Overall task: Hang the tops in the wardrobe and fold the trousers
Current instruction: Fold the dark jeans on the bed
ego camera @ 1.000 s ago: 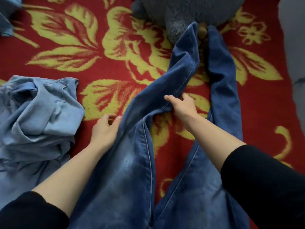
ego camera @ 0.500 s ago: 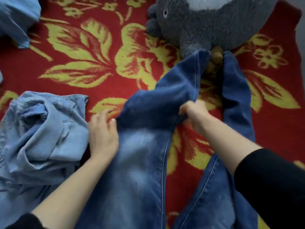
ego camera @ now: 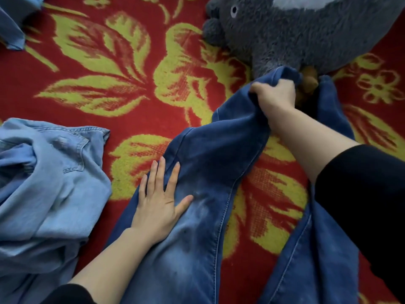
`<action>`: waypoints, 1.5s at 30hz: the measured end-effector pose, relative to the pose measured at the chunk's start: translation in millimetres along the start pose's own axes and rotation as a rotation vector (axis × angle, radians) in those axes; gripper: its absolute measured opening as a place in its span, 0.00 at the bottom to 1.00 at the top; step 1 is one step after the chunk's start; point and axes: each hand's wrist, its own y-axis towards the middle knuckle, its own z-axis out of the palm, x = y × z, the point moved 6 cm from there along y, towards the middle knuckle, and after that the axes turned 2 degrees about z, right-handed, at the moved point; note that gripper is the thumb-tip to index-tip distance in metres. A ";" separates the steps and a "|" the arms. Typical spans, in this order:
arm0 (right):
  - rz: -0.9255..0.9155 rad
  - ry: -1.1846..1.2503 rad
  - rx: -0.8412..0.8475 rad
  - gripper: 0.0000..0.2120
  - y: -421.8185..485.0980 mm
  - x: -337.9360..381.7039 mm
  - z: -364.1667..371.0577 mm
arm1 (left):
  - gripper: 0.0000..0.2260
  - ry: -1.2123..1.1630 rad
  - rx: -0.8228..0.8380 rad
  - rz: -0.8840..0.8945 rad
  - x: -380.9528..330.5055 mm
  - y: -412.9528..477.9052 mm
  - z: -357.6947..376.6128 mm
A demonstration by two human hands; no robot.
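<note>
Dark blue jeans [ego camera: 210, 163] lie spread on a red blanket with yellow flowers, both legs pointing away from me. My left hand [ego camera: 161, 200] rests flat, fingers straight and spread, on the left leg near its faded knee. My right hand [ego camera: 274, 95] grips the bunched hem end of that same leg, close to the plush toy. The right leg [ego camera: 328, 102] lies under my right forearm. A crumpled light blue denim garment [ego camera: 48, 183] lies to the left of the jeans.
A big grey plush toy [ego camera: 295, 34] sits at the far end, touching the trouser hems. Another piece of blue cloth [ego camera: 11, 29] shows at the top left corner. Red and yellow blanket [ego camera: 131, 88] lies bare between the garments.
My right hand slid from the middle of the left leg up to its hem. My left hand went from the leg's edge to lying flat on it.
</note>
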 end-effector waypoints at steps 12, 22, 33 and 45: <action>-0.083 -0.310 -0.109 0.16 89.5 -5.7 -19.4 | 0.30 0.048 -0.104 0.021 -28.8 57.1 -5.9; -0.493 -0.535 -0.297 0.21 22.9 -31.0 -63.2 | 0.31 0.074 -0.086 0.014 -24.2 57.2 -3.9; 0.055 -0.542 -0.036 0.22 -55.1 -185.4 -187.1 | 0.25 -0.165 -0.046 0.068 -144.0 -46.0 -14.4; -0.035 -0.632 -0.067 0.33 -97.2 -202.3 -239.9 | 0.26 -0.037 0.292 0.430 -277.3 -201.5 92.2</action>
